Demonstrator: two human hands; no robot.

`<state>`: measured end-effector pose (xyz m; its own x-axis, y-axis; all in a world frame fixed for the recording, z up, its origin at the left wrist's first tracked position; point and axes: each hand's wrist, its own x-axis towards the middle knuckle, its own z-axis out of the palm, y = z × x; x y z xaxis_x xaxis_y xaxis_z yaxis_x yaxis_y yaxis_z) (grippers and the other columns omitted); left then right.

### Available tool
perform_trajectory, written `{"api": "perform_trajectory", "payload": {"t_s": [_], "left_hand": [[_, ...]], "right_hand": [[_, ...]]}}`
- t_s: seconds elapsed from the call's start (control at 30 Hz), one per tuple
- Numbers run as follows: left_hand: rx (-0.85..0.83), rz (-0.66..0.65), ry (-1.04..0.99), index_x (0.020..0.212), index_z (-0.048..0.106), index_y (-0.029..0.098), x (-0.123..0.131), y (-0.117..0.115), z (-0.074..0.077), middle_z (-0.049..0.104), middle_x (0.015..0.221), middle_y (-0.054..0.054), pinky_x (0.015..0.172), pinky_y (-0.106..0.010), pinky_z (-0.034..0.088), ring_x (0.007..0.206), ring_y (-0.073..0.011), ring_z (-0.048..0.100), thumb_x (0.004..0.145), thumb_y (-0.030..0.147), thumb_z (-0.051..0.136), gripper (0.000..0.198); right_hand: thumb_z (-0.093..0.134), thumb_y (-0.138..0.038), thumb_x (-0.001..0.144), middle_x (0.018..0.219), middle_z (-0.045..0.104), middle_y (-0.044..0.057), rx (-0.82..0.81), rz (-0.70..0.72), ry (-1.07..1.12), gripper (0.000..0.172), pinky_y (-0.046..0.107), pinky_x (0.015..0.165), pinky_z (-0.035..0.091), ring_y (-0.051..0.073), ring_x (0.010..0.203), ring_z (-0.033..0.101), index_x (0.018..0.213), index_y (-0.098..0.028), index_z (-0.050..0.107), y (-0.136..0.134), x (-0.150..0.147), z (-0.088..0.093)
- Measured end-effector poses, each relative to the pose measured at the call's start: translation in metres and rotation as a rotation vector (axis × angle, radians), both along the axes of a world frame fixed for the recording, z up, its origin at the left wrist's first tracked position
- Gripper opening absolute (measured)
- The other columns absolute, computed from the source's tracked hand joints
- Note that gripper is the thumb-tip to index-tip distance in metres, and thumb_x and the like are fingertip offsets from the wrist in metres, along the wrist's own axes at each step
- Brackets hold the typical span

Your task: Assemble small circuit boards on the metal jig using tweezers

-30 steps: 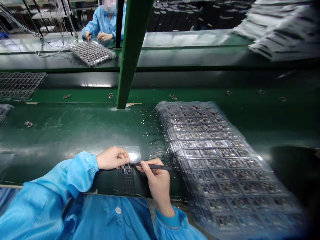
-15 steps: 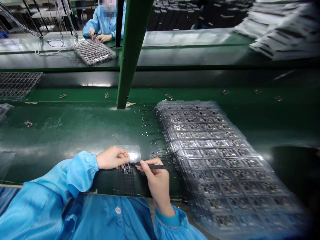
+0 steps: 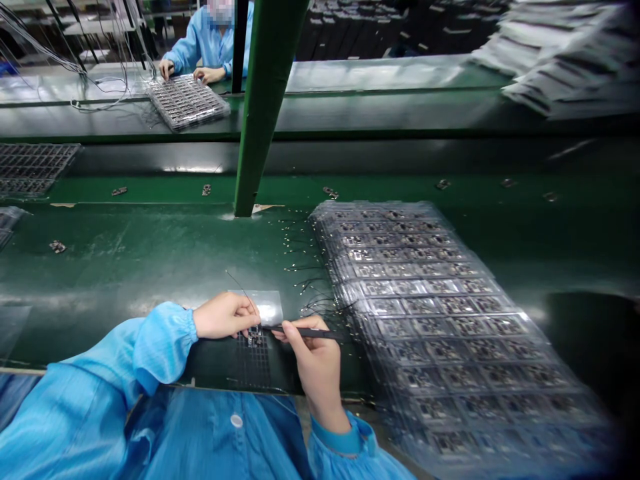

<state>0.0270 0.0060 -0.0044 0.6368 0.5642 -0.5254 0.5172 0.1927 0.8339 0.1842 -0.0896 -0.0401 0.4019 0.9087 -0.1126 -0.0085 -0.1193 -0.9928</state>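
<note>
My left hand [image 3: 227,316] is closed in a pinch at the upper edge of a small circuit board [image 3: 255,337]. A thin wire [image 3: 242,287] sticks up and leftward out of its fingers. From the other side, my right hand [image 3: 315,347] grips black tweezers [image 3: 320,332], their tips pointing left at the board by my left fingertips. Fingers hide the exact contact point. Beneath the board lies a gridded mat [image 3: 254,369], with a clear plastic sheet [image 3: 270,305] just behind it.
Stacked clear trays [image 3: 435,307] of circuit boards stand at right. Loose black wires [image 3: 305,267] lie along their left side. A green post [image 3: 260,127] rises ahead. Small boards [image 3: 207,190] sit on the green belt. Across, a co-worker's hands [image 3: 210,75] touch another tray [image 3: 187,103].
My hands, the tweezers and the board hold nearly the same place. Small boards on the far green belt have shifted slightly left. One co-worker's hand has moved left over the tray.
</note>
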Motion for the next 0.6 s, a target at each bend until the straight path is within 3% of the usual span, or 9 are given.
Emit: {"api": "perform_trajectory", "payload": {"t_s": [0.6], "left_hand": [[0.011, -0.001, 0.0, 0.079, 0.056, 0.014, -0.0003, -0.001, 0.0017, 0.054, 0.059, 0.002, 0.046, -0.019, 0.046, 0.059, -0.0138, 0.06, 0.077, 0.029, 0.054, 0.016]], "right_hand": [[0.069, -0.036, 0.076, 0.064, 0.066, 0.001, -0.01, 0.005, -0.017, 0.021, 0.03, 0.06, 0.054, 0.019, 0.062, 0.068, 0.071, -0.019, 0.057, -0.0002, -0.0006, -0.0001]]}}
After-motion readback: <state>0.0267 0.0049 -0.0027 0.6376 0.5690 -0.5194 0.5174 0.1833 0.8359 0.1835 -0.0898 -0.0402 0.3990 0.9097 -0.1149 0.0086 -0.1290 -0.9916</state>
